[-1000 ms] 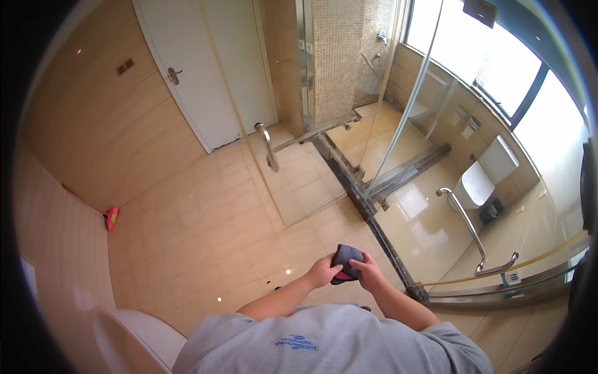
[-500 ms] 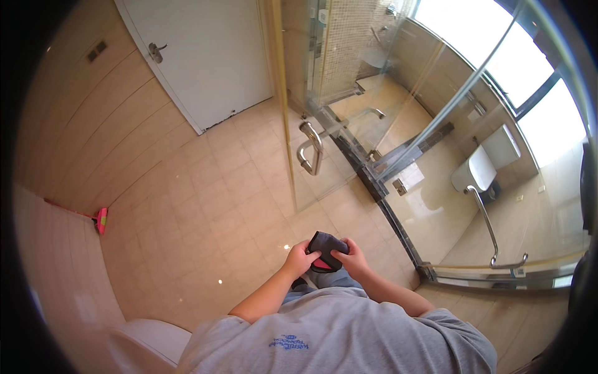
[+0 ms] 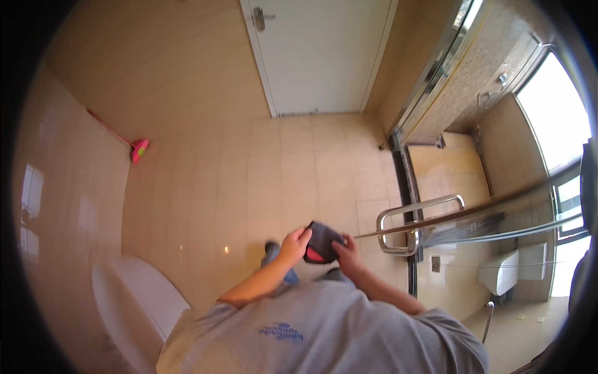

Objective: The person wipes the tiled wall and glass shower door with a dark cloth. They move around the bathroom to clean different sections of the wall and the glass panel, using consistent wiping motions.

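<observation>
Evidently a two-handed hold: dark flat item [image 3: 323,235] gripped at its edges

Clock face centred on that item. Between eight and nine: white curved fixture [image 3: 148,283]. At ten: pink broom [image 3: 140,150] by the wall, well apart. At nine, touching: left hand [image 3: 295,242], thumb and fingers grasping the item's left edge. Item itself sits between the hands, in front of the grey shirt [image 3: 324,327], above the floor [image 3: 280,168]; pinkish-red patch toward its own seven. At twelve, well off: white door [image 3: 321,59]. Between three and four, touching: right hand [image 3: 350,255], grasping the lower right edge. Between two and three: metal handle [image 3: 423,205] on a glass panel, whose edge shows near the right hand; depth unclear. Just past three, farther: toilet [image 3: 501,273].

Step in hand, my reading: adjusting the item two-handed; folding or turning, cannot tell. Next move would call for one hand holding firm while the other re-grips, clear of the glass.
</observation>
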`<state>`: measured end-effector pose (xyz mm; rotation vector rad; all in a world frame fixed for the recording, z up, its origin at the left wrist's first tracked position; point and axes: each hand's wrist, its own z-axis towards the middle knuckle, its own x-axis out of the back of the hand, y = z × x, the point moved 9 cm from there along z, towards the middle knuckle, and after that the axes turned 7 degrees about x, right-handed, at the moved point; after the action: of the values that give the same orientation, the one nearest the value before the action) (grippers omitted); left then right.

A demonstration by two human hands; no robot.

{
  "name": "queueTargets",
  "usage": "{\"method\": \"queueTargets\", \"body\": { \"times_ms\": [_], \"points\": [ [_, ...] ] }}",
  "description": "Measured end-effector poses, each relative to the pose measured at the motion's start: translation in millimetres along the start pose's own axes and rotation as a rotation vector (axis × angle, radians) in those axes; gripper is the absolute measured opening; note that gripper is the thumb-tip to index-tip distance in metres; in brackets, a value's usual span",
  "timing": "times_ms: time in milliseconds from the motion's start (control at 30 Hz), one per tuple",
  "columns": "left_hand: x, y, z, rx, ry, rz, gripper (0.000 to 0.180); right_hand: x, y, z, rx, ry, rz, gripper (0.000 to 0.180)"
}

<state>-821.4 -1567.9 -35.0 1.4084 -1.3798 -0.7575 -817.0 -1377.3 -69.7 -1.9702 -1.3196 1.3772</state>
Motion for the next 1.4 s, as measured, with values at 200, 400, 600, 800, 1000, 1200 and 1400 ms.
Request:
{"method": "queueTargets", "body": {
  "times_ms": [200, 400, 600, 800, 1000, 1200, 1400],
  "points": [
    [1, -41, 104, 0.467, -0.368, -0.295, 0.023, -33, -20, 97, 0.132, 0.156, -0.083, 0.036],
    [6, 10, 201, 0.587, -0.601, -0.365, 0.012, -69, -64, 161, 0.353, 0.363, -0.049, 0.041],
    [-47, 24, 270, 0.535, -0.802, -0.257, 0.020, -36, -92, 189, 0.524, 0.579, 0.133, 0.045],
    [-130, 61, 300, 0.541, -0.951, -0.213, 0.020, 19, -110, 219, 0.535, 0.732, 0.311, 0.048],
    [-214, 101, 377, 0.438, -0.847, -0.001, 0.033, 85, -156, 301, 0.555, 0.702, 0.404, 0.048],
    [-328, 187, 385, 0.029, -1.113, 0.186, 0.056, 137, -215, 274, 0.466, 0.882, 0.323, 0.063],
    [-440, 208, 309, 0.046, -1.600, 0.195, 0.065, 187, -231, 225, 0.661, 1.100, 0.349, 0.064]
  ]
}}
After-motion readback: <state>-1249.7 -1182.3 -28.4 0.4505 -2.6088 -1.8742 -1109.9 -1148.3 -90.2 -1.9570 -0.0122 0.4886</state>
